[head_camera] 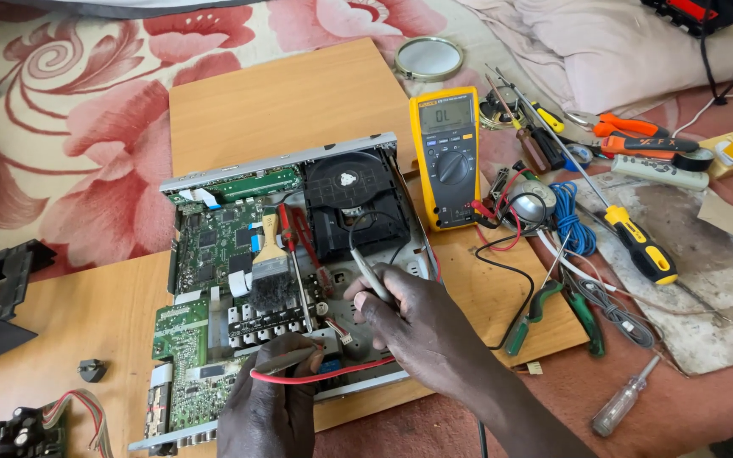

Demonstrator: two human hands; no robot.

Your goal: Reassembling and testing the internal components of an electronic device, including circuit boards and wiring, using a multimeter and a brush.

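Probing is under way: red probe (286, 363) being gripped by left hand (266, 407), black probe (372, 282) by right hand (409, 318), on the uncovered player (299, 263); the meter (445, 157) is switched on.

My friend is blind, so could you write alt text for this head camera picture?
Two hands press meter probes into an opened disc player on a wooden board: the left hand holds the red-wired probe, the right hand the black-wired one. A yellow multimeter and scattered screwdrivers lie to the right.
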